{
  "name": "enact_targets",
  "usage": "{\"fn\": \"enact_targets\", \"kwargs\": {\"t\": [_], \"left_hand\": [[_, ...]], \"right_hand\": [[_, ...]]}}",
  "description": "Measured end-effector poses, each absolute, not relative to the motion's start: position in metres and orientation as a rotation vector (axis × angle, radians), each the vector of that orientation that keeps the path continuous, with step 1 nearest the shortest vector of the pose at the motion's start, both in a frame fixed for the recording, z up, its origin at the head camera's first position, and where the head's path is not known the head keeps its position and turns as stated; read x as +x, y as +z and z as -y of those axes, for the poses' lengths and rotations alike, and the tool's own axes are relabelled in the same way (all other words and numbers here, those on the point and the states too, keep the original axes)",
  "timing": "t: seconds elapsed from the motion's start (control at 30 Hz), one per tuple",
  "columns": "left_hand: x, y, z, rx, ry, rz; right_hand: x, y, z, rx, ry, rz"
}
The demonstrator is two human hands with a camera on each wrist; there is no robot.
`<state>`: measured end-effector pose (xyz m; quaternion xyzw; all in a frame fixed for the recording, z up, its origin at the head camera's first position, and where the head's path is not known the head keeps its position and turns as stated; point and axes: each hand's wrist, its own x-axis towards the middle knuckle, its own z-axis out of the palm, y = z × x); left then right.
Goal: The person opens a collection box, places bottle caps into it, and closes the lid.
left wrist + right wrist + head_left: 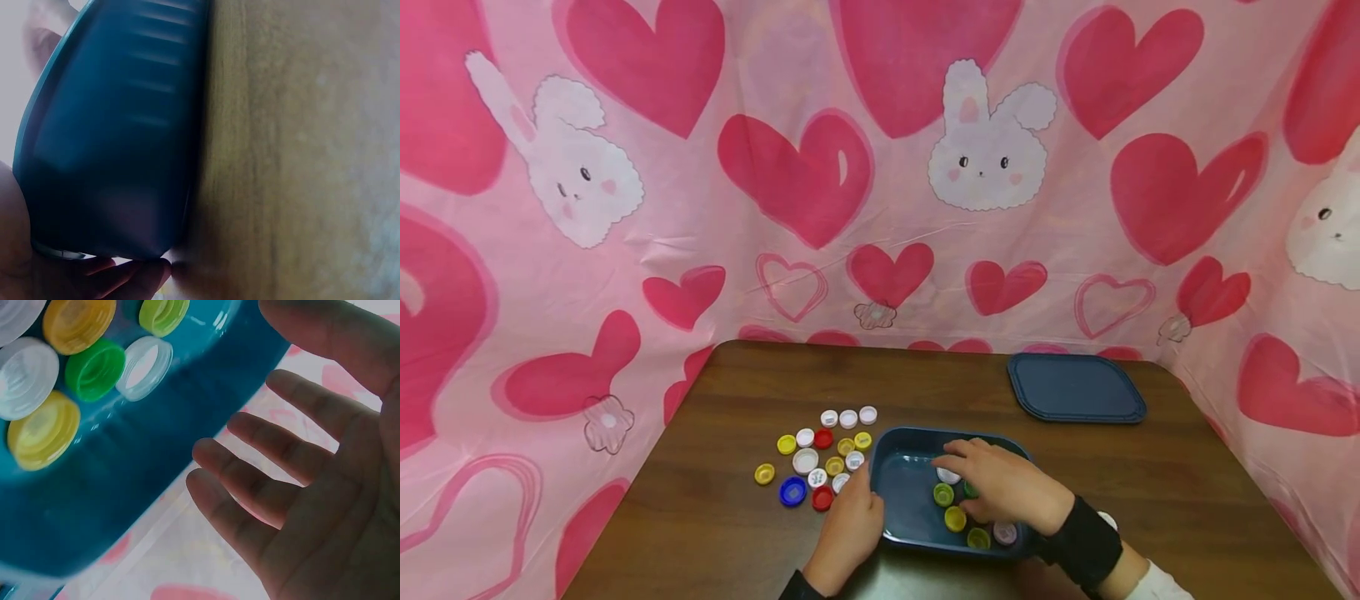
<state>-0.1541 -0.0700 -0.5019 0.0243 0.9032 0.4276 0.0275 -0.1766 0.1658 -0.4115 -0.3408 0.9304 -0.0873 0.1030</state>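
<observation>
A dark blue rectangular tub [910, 500] stands at the front of the table with several bottle caps in it. My left hand [854, 517] grips its left end, thumb at the rim; in the left wrist view the fingers [140, 278] wrap under the tub's corner. Over the tub's right half hovers my right hand [1007, 483], fingers spread and holding nothing. Beneath it lie a light green cap [943, 494], a yellow cap [955, 518] and a whitish cap [1004, 533]. In the right wrist view a green cap [95, 370] sits beside a clear-white cap [145, 367].
Loose bottle caps, white, yellow, red and blue, are spread left of the tub, among them a large blue cap [792, 492]. A dark blue lid [1075, 387] lies at the back right. One white cap [1107, 521] shows beside the right wrist. Pink curtain surrounds the table.
</observation>
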Motion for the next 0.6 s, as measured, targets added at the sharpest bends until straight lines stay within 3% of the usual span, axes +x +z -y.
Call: {"fn": "enact_targets", "kwargs": {"t": [0.6], "left_hand": [[-0.154, -0.501, 0.069, 0.059, 1.331, -2.776]], "right_hand": [[-0.161, -0.409, -0.256, -0.733, -0.472, -2.973]]}}
